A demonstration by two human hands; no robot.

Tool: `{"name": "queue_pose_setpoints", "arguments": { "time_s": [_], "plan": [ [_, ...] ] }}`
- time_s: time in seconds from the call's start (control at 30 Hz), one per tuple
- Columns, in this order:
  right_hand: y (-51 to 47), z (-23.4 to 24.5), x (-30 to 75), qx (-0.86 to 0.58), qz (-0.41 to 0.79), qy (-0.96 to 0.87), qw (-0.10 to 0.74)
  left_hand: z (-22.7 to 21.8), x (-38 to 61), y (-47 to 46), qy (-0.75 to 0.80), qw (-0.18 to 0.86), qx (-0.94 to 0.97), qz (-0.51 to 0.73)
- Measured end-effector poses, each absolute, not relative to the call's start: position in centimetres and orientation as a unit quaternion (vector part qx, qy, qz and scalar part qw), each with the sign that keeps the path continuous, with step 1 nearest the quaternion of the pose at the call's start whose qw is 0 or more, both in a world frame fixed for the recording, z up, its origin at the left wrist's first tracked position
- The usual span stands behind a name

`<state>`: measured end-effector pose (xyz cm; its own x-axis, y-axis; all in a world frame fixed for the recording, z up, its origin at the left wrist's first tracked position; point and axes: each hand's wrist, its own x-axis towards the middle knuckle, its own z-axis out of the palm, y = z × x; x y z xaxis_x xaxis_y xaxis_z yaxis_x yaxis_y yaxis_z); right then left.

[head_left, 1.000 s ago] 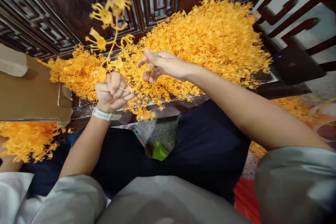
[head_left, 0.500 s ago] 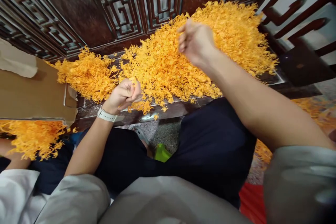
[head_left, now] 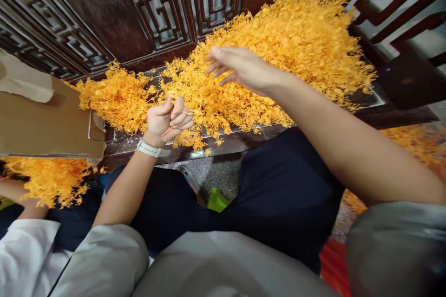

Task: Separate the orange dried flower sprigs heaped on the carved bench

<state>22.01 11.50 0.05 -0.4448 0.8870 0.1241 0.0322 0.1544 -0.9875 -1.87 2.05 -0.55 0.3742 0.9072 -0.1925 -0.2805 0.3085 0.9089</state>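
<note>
A large heap of orange-yellow plastic flower pieces [head_left: 299,41] with thin stems lies along a dark wooden bench [head_left: 139,148]. My left hand [head_left: 170,118], with a white watch [head_left: 149,148] at the wrist, is closed on one orange plastic flower piece [head_left: 167,131]; its stem shows across the palm. Over the middle of the heap is my right hand [head_left: 240,67], its fingers stretched and apart, with nothing seen in them. A smaller pile of the same pieces [head_left: 114,97] sits left of my left hand.
A cardboard box [head_left: 45,120] stands at the left, with more orange pieces [head_left: 52,181] below its edge near another person's arm [head_left: 17,190]. Carved lattice panels [head_left: 156,4] back the bench. Something bright green [head_left: 216,199] is on the floor between my legs.
My right hand has moved left and down across the heap, and its curled fingers have opened out. The left hand has turned, showing more of its palm and the stem.
</note>
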Motion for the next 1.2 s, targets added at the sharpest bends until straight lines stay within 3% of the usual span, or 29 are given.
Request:
{"name": "queue_pose_setpoints", "arguments": {
  "time_s": [0.07,0.17,0.57,0.63,0.73,0.9,1.0,1.13,1.2],
  "plan": [
    [10.1,0.2,20.4,-0.281,0.617,-0.657,0.328,-1.0,-1.8,2.2,0.395,0.700,0.439,0.402],
    [9.3,-0.7,18.5,-0.240,0.621,-0.672,0.325,-1.8,-1.7,2.4,0.408,0.670,0.492,0.378],
    [11.6,0.0,16.9,-0.448,0.535,-0.534,0.479,-1.2,-0.8,3.0,0.453,0.584,0.534,0.410],
    [13.5,0.2,18.6,-0.491,0.510,-0.450,0.544,-0.9,-1.4,2.4,0.424,0.570,0.576,0.404],
    [16.4,-0.1,22.9,-0.521,0.369,-0.419,0.645,-0.7,-2.1,1.3,0.395,0.555,0.610,0.406],
    [15.5,-0.6,26.1,-0.636,0.352,-0.553,0.407,-2.0,-1.9,1.5,0.436,0.505,0.587,0.458],
    [12.8,0.0,23.9,-0.573,0.272,-0.659,0.404,-2.8,-1.4,2.5,0.461,0.467,0.576,0.488],
    [8.6,0.9,19.3,-0.383,0.476,-0.708,0.354,-3.3,-0.9,3.2,0.456,0.428,0.609,0.489],
    [7.6,1.0,17.9,-0.325,0.522,-0.710,0.342,-3.3,-0.8,3.1,0.445,0.417,0.632,0.479]
  ]
}}
